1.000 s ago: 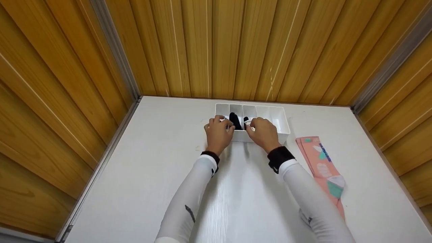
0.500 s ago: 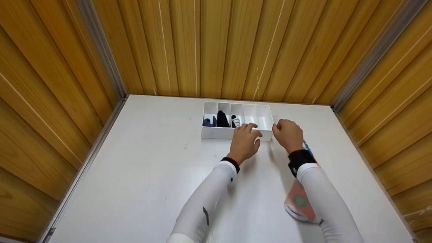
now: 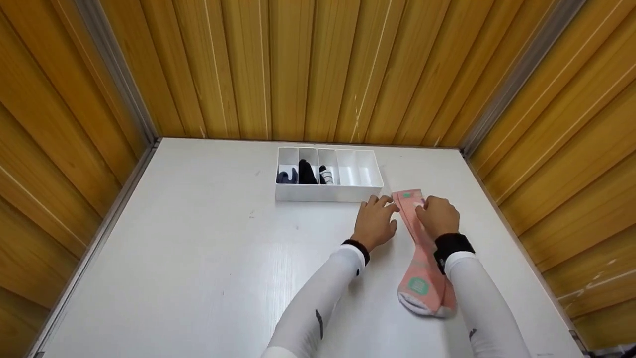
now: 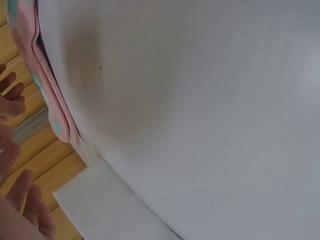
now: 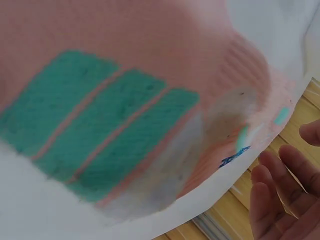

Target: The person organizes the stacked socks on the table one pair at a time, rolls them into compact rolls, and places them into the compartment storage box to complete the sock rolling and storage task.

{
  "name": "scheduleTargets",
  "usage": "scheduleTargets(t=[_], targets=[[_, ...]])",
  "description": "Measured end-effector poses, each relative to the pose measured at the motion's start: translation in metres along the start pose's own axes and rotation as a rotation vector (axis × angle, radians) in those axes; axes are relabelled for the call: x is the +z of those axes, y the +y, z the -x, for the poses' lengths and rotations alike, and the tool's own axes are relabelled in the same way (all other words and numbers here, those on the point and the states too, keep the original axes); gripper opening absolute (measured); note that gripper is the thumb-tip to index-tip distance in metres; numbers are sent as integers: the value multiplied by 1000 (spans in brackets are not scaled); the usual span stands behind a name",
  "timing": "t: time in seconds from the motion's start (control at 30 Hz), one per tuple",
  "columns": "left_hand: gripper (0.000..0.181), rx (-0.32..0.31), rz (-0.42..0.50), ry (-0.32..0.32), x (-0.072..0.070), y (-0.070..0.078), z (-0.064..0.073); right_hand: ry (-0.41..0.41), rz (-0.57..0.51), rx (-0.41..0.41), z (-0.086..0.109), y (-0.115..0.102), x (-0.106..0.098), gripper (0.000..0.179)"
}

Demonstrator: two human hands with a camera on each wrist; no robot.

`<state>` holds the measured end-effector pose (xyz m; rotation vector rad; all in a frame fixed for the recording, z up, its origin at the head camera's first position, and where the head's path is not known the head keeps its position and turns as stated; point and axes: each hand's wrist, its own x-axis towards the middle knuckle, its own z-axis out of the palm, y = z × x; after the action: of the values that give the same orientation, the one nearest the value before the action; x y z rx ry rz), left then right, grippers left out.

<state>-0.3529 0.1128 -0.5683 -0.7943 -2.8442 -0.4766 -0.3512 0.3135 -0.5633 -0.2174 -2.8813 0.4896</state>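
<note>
A pair of long pink socks lies flat on the right of the white table, cuffs towards the box and toes towards me. Green patches and pale toes mark it; the right wrist view shows green stripes on the socks up close. My right hand is over the upper leg of the socks, its fingers loosely bent and apart from the fabric in the right wrist view. Just left of the cuffs is my left hand, fingers spread and relaxed, holding nothing.
A white divided box stands near the back wall. Its left compartments hold a dark blue folded item, a black one and a black-and-white striped one. Wood-patterned panels enclose the table.
Both hands have left the front of the box and moved right to the pink socks. The head view has turned right, so box and socks appear further left.
</note>
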Motion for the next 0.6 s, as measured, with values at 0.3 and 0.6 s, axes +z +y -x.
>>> scheduleTargets(t=[0.3,0.6], targets=[[43,133,69,-340,10,41,19,-169,5,-17,8,22,7,40],[43,137,-44,-318,26,56,32,-254,-21,0,7,21,16,38]])
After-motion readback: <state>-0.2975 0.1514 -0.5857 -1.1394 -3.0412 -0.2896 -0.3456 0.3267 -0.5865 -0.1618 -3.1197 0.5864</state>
